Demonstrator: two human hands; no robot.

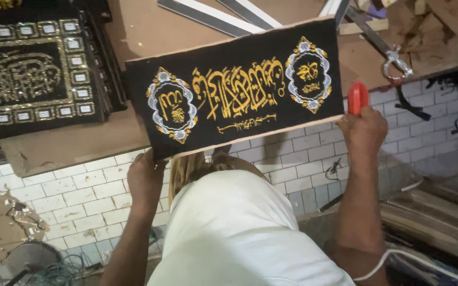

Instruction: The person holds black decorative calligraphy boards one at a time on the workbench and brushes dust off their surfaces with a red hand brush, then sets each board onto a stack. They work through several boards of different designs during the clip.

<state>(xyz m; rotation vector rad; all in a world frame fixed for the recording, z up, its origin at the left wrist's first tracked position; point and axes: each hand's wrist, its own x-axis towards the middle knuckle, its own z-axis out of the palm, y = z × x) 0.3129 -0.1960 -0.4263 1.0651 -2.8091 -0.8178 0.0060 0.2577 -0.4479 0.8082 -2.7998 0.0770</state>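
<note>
My left hand (145, 177) is clamped on the lower-left corner of the black embroidered panel (234, 87); my right hand (364, 130) grips its right edge together with a red tool (358, 97). 2-point hold keeps the panel flat, half over the workbench (133, 32) edge.

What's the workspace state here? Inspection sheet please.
Surface: brown bench, worn, edge over white tiles.
Job's things: black embroidered panel, gold and silver stitching, held tilted over the bench edge; red tool at its right end.
Clutter: framed panels stacked left; metal strips and scissors at back; scraps on the floor.
Grippers: left hand grips the panel's lower left edge; right hand holds the right end with the red tool.
Cables: white cord lower right.
Surroundings: tiled floor.
</note>
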